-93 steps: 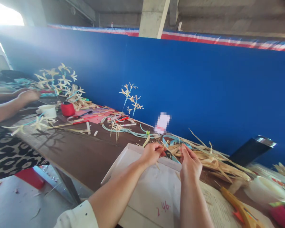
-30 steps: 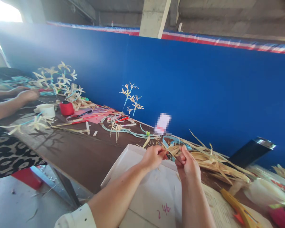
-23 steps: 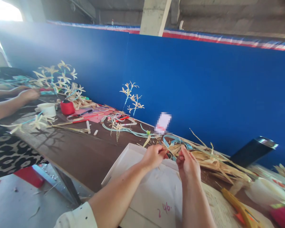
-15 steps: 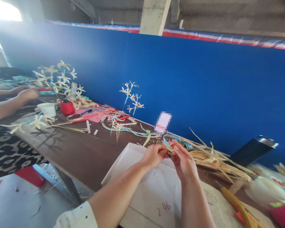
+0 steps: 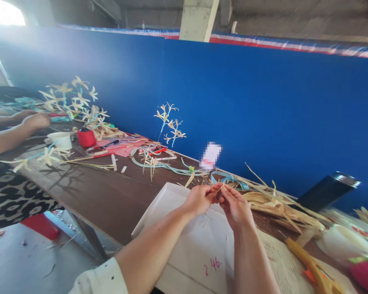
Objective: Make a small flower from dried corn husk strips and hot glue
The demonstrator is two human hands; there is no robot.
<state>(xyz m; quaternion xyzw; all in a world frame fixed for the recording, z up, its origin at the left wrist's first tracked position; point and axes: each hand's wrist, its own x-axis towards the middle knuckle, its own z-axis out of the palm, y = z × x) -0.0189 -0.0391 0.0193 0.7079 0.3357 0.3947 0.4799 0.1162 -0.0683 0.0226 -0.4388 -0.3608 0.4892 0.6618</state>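
My left hand point(image 5: 199, 199) and my right hand point(image 5: 236, 205) meet fingertip to fingertip above a white cardboard tray point(image 5: 184, 241). Both are closed in a pinch around a small, thin piece of dried husk point(image 5: 221, 189), mostly hidden by the fingers. Something dark shows between the fingertips, too small to make out. Just beyond my hands lie a coil of light blue ribbon point(image 5: 230, 178) and husk scraps. A bundle of dried husks point(image 5: 279, 208) lies right of my right hand. Handwritten marks in pink show on the tray.
Husk flowers point(image 5: 170, 122) stand against the blue partition point(image 5: 263, 106). Left are a white cup point(image 5: 60, 141), a red spool point(image 5: 86, 138) and a flower stem point(image 5: 47, 156). A co-worker's hands point(image 5: 33, 120) are at far left. Right are a yellow glue gun point(image 5: 313, 267) and a dark flask point(image 5: 328, 192).
My right fingers have closed in toward the left fingertips, covering more of the husk piece. The camera view has shifted very slightly; the table's contents look the same.
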